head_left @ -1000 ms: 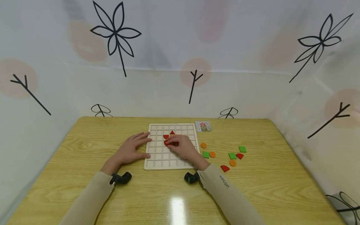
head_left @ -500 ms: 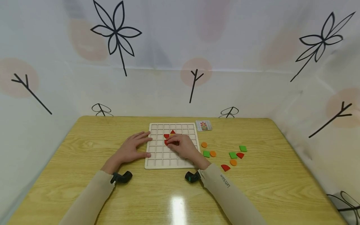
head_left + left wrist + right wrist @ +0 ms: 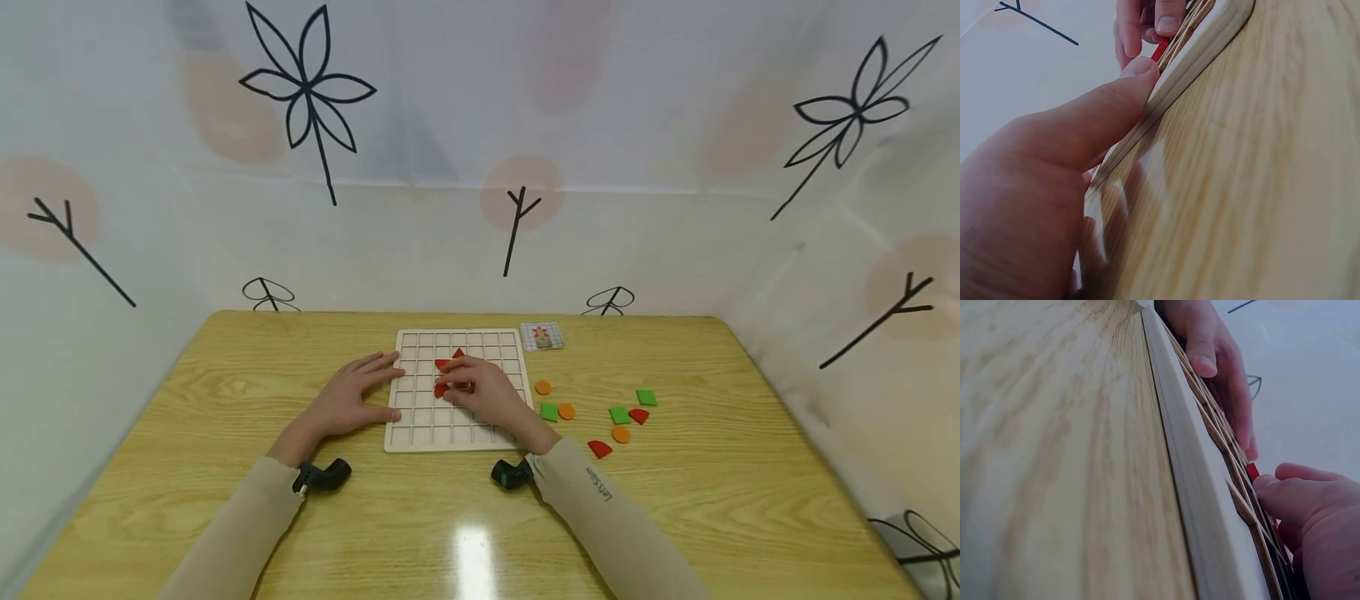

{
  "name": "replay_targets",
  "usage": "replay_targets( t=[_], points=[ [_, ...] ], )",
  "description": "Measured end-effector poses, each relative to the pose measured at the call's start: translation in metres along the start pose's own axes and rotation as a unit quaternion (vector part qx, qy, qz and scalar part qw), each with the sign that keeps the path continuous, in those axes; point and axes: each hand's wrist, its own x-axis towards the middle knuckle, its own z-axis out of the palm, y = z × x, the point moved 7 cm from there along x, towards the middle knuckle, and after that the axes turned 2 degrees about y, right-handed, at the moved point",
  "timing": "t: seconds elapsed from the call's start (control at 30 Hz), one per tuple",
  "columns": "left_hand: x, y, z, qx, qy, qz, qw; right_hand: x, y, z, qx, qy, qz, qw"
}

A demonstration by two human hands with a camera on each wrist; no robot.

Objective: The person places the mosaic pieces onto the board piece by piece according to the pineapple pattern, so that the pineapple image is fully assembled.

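Note:
My left hand (image 3: 348, 396) rests at the left edge of a white grid board (image 3: 414, 435), fingers spread and straight. Its thumb lies on the rim in the left wrist view. Over the middle of the board, my right hand (image 3: 486, 390) pinches a small red piece (image 3: 440, 391) between thumb and fingertips. That piece stands tilted at the grid in the right wrist view, and the hand covers part of it. Just above the fingers, a red quarter-circle piece (image 3: 441, 364) and a red triangle (image 3: 459, 353) sit in grid cells. Further cells lie hidden under the hand.
A picture card (image 3: 542, 336) lies at the board's upper right corner. Right of the board are scattered orange discs (image 3: 567, 412), green squares (image 3: 619, 416) and red quarter-circle pieces (image 3: 600, 449). A patterned cloth (image 3: 420, 250) stands behind the wooden table (image 3: 375, 533).
The red piece at my right fingertips has shifted slightly toward me, and the index finger and thumb have spread a little. My left hand stays in place.

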Motion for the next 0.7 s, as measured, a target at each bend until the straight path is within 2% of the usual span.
replay_targets(
  t=[0.13, 0.23, 0.4, 0.7],
  points=[
    [-0.0001, 0.0028, -0.0011, -0.002, 0.003, 0.004, 1.0000, 0.0013, -0.0057, 0.0009, -0.036, -0.020, -0.030, 0.9987],
    [-0.0002, 0.0049, -0.0021, -0.002, 0.005, 0.007, 1.0000, 0.0015, -0.0080, 0.0008, -0.051, -0.023, -0.039, 0.9977],
    [-0.0002, 0.0045, -0.0020, 0.000, 0.008, 0.007, 0.9999, 0.0010, -0.0073, 0.0001, -0.045, -0.009, -0.037, 0.9982],
    [0.0002, 0.0024, -0.0005, 0.006, 0.013, 0.014, 0.9998, 0.0001, -0.0047, 0.0001, -0.046, -0.004, -0.011, 0.9989]
  ],
)
